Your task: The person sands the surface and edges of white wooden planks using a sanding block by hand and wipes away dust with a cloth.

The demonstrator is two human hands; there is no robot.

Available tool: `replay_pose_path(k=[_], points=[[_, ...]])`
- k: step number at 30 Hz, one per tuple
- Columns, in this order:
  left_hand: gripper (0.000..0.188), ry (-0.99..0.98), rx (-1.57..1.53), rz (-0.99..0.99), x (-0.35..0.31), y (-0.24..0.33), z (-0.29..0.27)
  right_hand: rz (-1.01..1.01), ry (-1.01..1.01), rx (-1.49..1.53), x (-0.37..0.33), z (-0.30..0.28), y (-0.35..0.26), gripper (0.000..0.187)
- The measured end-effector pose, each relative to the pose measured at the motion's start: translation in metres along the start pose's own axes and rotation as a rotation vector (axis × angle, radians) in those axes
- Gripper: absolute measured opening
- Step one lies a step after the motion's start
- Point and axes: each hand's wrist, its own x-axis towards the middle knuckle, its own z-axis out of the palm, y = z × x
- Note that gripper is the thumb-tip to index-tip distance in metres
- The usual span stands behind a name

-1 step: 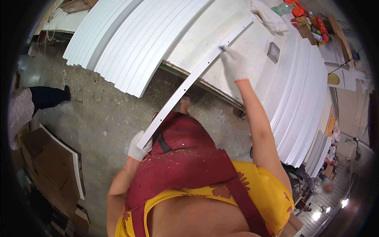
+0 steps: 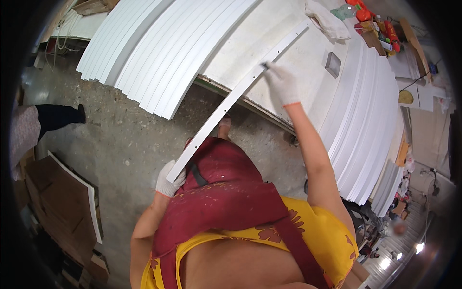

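Note:
A long white strip (image 2: 214,120) with a row of small holes lies slantwise, its far part on the white worktable (image 2: 301,82) and its near end over my lap. My gloved left hand (image 2: 168,177) is closed round that near end. Over the table, my gloved right hand (image 2: 285,87) pinches a small dark piece (image 2: 264,65), its tip at the strip's edge close to a hole. The piece is blurred and too small to name. My right fingers are partly smeared by motion.
Stacked white strips (image 2: 178,53) overhang the table's left side; more white strips (image 2: 358,130) lie on the right. A grey rectangular block (image 2: 333,64) and a white cloth (image 2: 329,21) rest on the table. Brown boards (image 2: 62,202) stand at lower left. Another person's leg (image 2: 60,120) shows at far left.
My right hand has shifted slightly left and toward me along the strip, with the small dark piece in it. My left hand and the strip stay put.

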Motion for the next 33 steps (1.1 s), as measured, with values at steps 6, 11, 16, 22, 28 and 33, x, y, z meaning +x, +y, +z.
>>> replay_pose_path(k=[6, 11, 16, 22, 28, 33], points=[[0.042, -0.033, 0.004, -0.003, 0.001, -0.001, -0.004, 0.025, 0.087, 0.006, 0.019, -0.007, 0.016, 0.033], [0.042, -0.024, -0.044, -0.011, 0.002, -0.001, -0.006, 0.049, 0.215, 0.019, 0.057, -0.012, 0.041, 0.034], [0.042, 0.015, -0.029, -0.002, 0.002, -0.003, 0.000, -0.033, -0.132, 0.127, -0.040, 0.019, -0.035, 0.031], [0.042, -0.017, -0.016, 0.024, 0.002, -0.004, -0.003, -0.389, 0.018, -0.345, 0.001, 0.007, 0.007, 0.033], [0.043, 0.045, 0.023, 0.045, -0.003, -0.003, 0.013, -0.090, 0.133, -0.092, 0.021, -0.003, 0.001, 0.031], [0.041, 0.006, -0.054, 0.016, 0.000, -0.005, 0.002, -0.351, -0.209, 0.139, -0.106, 0.065, -0.082, 0.030]])
